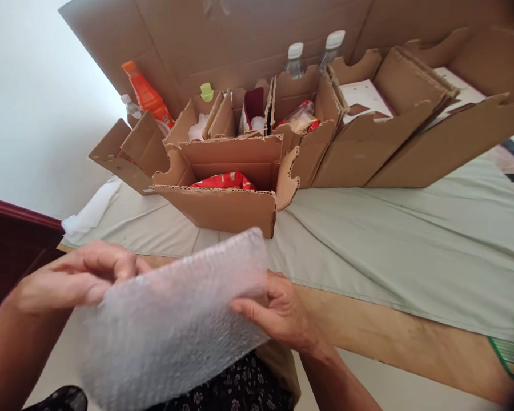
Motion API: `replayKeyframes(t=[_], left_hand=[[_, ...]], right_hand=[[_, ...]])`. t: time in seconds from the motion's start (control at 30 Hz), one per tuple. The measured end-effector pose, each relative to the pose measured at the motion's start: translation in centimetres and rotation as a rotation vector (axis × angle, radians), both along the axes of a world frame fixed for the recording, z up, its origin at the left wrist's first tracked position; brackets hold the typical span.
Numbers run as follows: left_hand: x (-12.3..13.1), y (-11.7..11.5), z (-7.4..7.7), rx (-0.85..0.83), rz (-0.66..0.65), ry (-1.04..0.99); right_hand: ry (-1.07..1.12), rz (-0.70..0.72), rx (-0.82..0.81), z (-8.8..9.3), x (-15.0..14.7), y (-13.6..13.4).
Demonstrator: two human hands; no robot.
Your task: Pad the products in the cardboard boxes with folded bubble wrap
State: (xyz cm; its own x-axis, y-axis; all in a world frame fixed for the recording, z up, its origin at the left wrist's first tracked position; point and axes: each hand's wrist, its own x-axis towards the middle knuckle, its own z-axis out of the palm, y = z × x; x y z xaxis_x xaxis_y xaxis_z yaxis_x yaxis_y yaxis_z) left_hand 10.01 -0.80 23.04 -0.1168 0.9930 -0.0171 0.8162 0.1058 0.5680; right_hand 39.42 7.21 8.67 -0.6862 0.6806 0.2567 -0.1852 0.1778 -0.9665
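Note:
A clear bubble wrap bag or sheet [184, 308] is stretched between my two hands, above my lap. My left hand [89, 271] pinches its upper left corner, with thumb and fingers closed. At the opposite side my right hand [278, 311] grips the right edge, thumb in front and the other fingers behind the plastic. The bubble wrap is slightly blurred, and I cannot tell whether it is one layer or a pouch. Just beyond it stands a cardboard box [223, 208] with a red packet [225, 181] inside.
Behind, several cut cardboard boxes [372, 145] stand in a row against a large cardboard sheet [240, 34]. An orange bottle [148, 94] and two white-capped bottles [294, 63] rise behind them. A pale green cloth [389, 245] covers the table. White sheets [92, 208] lie at left.

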Motion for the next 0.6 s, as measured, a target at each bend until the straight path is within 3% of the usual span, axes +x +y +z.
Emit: replayKeyframes(t=[0.07,0.13,0.3,0.43,0.53,0.6], left_hand=[[-0.4,1.2,-0.5,-0.195,-0.083,-0.08],[-0.8,2.7,-1.8,-0.261,-0.121,-0.065],[-1.3,6.0,-8.4,-0.156,-0.121,0.171],[-1.4,7.6,-13.2,0.002,-0.101,0.256],[-1.7,7.3,-14.9,0.087,-0.056,0.278],[-1.8,5.8,-15.2,0.169,-0.037,0.3]], right_hand=[[-0.065,-0.064,-0.055,-0.3,0.4,-0.1],[-0.19,-0.165,-0.016,-1.0,0.5,-0.2],[-0.58,-0.439,0.328,-4.5,0.1,-0.6],[-0.644,-0.579,0.518,-6.5,1.6,-1.8],[-0.587,-0.611,0.667,-6.7,4.0,-3.0],[-0.595,-0.511,0.782,-6.7,5.6,-4.0]])
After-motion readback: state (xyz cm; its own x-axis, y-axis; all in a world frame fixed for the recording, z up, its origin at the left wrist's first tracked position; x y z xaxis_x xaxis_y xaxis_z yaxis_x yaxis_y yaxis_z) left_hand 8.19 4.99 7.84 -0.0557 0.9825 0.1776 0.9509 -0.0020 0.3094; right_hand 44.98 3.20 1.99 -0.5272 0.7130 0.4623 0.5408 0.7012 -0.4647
